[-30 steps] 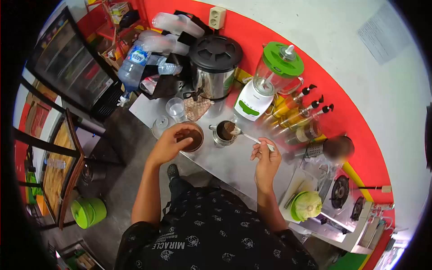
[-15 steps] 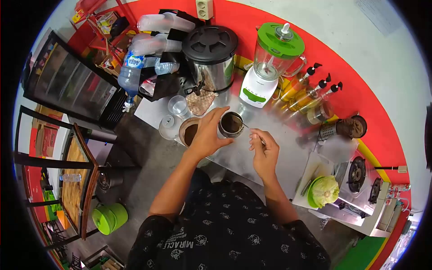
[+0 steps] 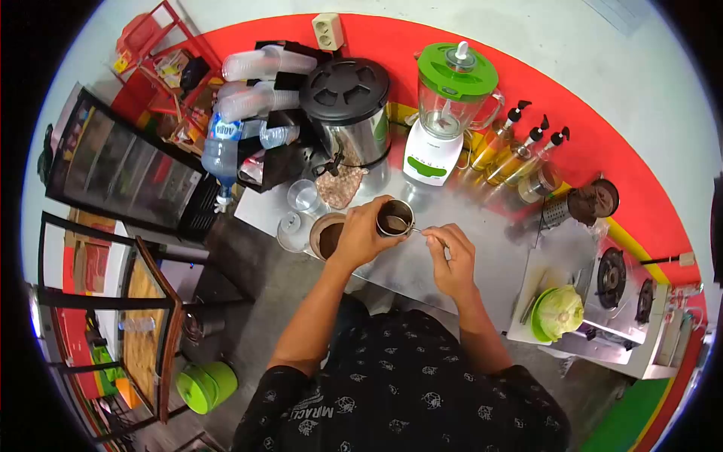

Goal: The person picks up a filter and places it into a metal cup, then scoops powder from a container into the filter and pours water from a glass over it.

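My left hand (image 3: 363, 235) is wrapped round the side of a small metal cup (image 3: 409, 209) with something dark brown in it. Between the thumb and fingers of my right hand (image 3: 453, 260) is the thin handle of a spoon (image 3: 419, 230), whose bowl end lies inside the cup. Left of the cup, partly behind my left hand, stands a round brown container (image 3: 317, 231) of dark brown powder. A clear plastic cup (image 3: 303, 195) and a clear lid (image 3: 289, 223) sit close by on the steel table (image 3: 486, 218).
Behind my hands stand a steel urn (image 3: 367, 139) with a black lid and a blender (image 3: 433, 151) with a green lid. Several pump bottles (image 3: 493, 151) line the red wall. To the right, a cabbage (image 3: 561, 311) rests in a green bowl near the gas stove (image 3: 611, 277).
My left hand has closed round the metal cup; its fingers were spread beside it before. The spoon has moved further into the cup. The whole view has shifted slightly.
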